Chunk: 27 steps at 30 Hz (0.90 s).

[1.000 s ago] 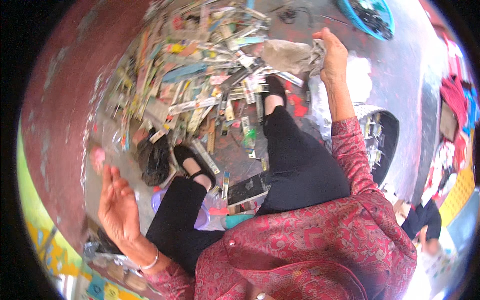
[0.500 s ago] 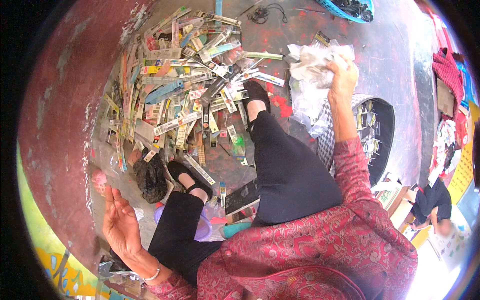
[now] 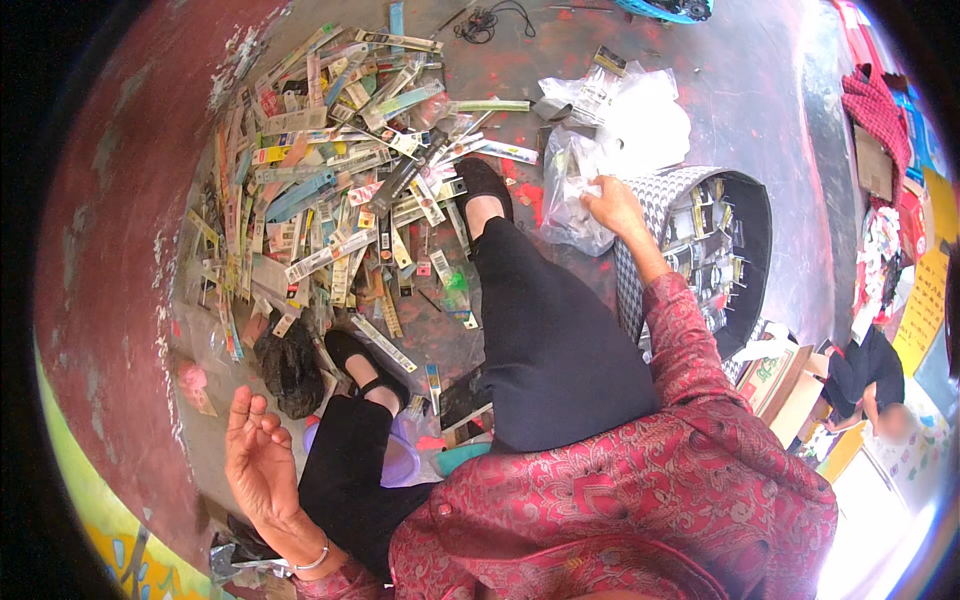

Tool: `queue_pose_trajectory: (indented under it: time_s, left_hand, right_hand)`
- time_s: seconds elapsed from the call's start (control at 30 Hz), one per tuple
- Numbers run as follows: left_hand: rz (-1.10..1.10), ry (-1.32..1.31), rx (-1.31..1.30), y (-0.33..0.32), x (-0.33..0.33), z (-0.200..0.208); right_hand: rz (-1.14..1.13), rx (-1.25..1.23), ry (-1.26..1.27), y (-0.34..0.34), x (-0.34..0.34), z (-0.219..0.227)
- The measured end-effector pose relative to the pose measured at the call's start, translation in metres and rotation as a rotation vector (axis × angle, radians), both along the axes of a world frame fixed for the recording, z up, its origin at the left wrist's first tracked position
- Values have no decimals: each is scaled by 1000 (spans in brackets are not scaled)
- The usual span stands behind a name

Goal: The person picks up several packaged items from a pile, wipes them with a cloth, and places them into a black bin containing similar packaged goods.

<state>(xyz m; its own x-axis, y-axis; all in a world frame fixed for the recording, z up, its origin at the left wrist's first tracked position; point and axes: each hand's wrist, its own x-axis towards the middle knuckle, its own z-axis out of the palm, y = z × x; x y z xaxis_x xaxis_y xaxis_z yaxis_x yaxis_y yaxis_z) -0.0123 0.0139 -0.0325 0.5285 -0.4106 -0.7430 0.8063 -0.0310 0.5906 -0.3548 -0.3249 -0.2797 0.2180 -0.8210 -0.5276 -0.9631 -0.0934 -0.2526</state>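
Observation:
My right hand (image 3: 617, 208) is closed on the edge of a crumpled clear plastic bag (image 3: 572, 200) at the right of the pile. Just beyond it lies bright white plastic (image 3: 648, 122), along with small clear packets (image 3: 598, 88). Close beside that hand is a bin with a black-and-white houndstooth side (image 3: 660, 200), lying on its side, and slim clear packets (image 3: 700, 235) show inside it. My left hand (image 3: 262, 465) hovers at the lower left, palm up and fingers spread a little, with nothing in it.
A heap of long, slim labelled sleeves (image 3: 340, 190) covers the floor around my black shoes. Near my left shoe sit a black plastic bag (image 3: 290, 365) and a purple basin (image 3: 398, 455). A blue basket (image 3: 668, 8) stands far off; another person (image 3: 862, 380) is at the right.
My right hand has come down and nearer, from the white plastic to the clear bag's edge. The white plastic now lies apart from the hand. My left hand has shifted slightly right.

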Motion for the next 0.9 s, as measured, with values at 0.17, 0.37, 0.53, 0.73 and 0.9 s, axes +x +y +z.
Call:
queue_pose_trajectory:
  time_s: [0.17, 0.37, 0.53, 0.73, 0.9]
  left_hand:
    - [22, -31, 22, -1, -2, 1]
    - [-30, -12, -40, -11, 8, 1]
    - [-17, -14, -20, -9, 8, 5]
    - [-10, -33, 1, -12, 5, 8]
    - [-6, -49, -14, -10, 6, 14]
  right_hand:
    - [-95, -256, -93, -10, 27, 33]
    - [-3, -315, -46, -28, 25, 5]
    - [149, -324, -66, -11, 19, -21]
    - [47, -503, -304, -10, 81, 65]
    - [86, -486, -783, -10, 155, 156]
